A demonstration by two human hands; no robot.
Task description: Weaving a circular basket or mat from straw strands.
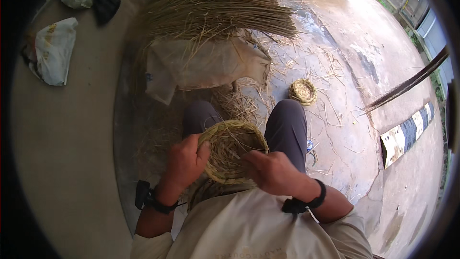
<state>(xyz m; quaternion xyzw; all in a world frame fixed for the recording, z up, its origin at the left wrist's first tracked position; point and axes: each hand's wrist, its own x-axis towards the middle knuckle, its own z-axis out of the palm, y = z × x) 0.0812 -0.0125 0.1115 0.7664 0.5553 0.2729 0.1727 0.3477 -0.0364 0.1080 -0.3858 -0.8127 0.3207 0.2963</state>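
Observation:
A round woven straw basket (225, 156) rests in my lap between my knees, its opening tilted up toward me. My left hand (187, 160) grips its left rim, the thumb over the edge and the other fingers hidden behind the wall. At the right rim my right hand (268, 169) is closed, its fingertips pinched at the inner edge by a thin pale strand. What exactly sits between those fingertips is too small to make out. A thin loose strand also arcs across the basket's mouth.
A large bundle of dry straw stalks (220, 7) lies ahead on a support draped with a pale sheet (206, 64). A smaller woven basket (302, 92) sits on the straw-littered floor beyond my right knee. White sacks (56, 50) hang at left; a striped block (407, 134) and wooden post (407, 81) stand right.

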